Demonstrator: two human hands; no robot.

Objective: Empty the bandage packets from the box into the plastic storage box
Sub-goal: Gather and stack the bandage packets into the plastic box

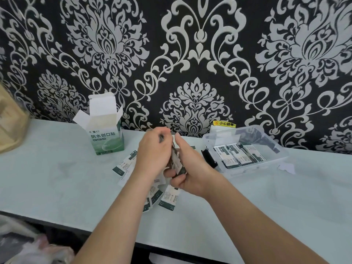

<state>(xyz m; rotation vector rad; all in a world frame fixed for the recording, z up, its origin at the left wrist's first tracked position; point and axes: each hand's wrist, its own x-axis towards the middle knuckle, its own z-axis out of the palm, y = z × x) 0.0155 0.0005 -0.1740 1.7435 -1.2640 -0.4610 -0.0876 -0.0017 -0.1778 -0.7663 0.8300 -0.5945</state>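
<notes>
Slippage is the main risk: the stack of packets is thin, glossy and uneven. If either grip loosens on the way across, some could fan out and drop onto the bench short of the plastic storage box. A low carry could also catch the near wall of that box.

The stack stands on edge between the two hands, above the middle of the bench. The left hand pinches its upper end with curled fingers. The right hand wraps its fingers round the lower end, thumb raised alongside.

Loose packets lie scattered beneath the hands, toward the front edge. The box stands open near the back edge, to the left.
</notes>
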